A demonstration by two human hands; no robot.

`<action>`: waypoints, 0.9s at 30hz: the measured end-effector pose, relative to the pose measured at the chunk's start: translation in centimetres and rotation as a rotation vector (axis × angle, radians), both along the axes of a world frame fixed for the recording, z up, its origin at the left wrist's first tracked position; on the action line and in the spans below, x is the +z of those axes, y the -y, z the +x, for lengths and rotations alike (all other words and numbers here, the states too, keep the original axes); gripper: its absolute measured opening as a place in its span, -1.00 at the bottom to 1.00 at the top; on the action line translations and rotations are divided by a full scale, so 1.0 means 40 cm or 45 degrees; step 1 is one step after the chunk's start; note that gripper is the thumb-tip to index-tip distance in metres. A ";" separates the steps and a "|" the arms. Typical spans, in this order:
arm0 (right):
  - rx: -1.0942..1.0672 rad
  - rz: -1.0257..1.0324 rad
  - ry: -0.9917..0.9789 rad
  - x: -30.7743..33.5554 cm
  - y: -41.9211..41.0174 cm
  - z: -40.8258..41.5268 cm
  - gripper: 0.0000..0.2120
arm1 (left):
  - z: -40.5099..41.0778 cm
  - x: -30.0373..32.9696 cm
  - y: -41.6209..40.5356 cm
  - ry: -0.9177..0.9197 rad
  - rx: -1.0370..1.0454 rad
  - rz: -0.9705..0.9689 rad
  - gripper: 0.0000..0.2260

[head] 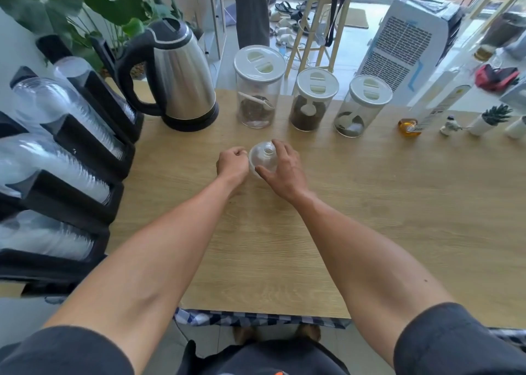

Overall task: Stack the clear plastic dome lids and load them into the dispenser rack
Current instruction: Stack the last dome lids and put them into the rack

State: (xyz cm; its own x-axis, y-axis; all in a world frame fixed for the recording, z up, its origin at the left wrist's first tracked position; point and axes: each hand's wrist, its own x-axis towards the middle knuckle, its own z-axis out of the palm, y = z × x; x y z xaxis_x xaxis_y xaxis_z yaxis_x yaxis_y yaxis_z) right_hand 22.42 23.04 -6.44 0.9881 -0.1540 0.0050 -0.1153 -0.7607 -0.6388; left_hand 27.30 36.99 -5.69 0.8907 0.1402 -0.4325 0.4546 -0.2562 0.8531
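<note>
Mid-counter [284,232], the right hand [284,170] has its grip clamped on the clear dome lid [263,158], while the left hand [232,164], curled shut, steadies its rim, apparently for stacking; the dispenser rack [71,147] stands left

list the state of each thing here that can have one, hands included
dome lid: on the table, held between both hands
left hand: curled, against the lid's left edge
right hand: fingers spread, grip over the lid
dispenser rack: slots loaded with stacked clear lids
kettle: lid shut, seated on its base
three jars: lids on, partly filled, scoops inside
</note>
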 end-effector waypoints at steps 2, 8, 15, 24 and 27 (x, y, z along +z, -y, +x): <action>-0.049 0.059 0.009 0.002 0.006 -0.010 -0.16 | -0.009 0.025 0.010 0.006 0.007 0.031 -0.72; -0.513 0.357 -0.171 0.021 0.038 -0.016 -0.47 | 0.008 0.020 0.013 -0.018 -0.021 0.098 -0.70; -0.623 0.779 -0.271 0.031 0.024 0.019 -0.65 | 0.008 0.017 0.030 -0.090 0.033 -0.089 -0.91; -0.615 1.031 -0.147 0.041 0.020 -0.029 -0.74 | -0.002 0.019 0.009 -0.085 0.008 -0.277 -0.82; -0.592 1.008 -0.120 0.060 0.018 -0.040 -0.73 | -0.009 0.028 -0.006 -0.051 -0.037 -0.280 -0.87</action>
State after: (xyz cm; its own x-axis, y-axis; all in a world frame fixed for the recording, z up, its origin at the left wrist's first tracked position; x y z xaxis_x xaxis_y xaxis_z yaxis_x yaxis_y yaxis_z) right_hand 20.81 22.32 -4.05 0.8171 -0.4595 -0.3481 -0.3774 0.0301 -0.9255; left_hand 26.93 37.22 -4.55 0.8745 0.0133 -0.4848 0.4842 -0.0798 0.8713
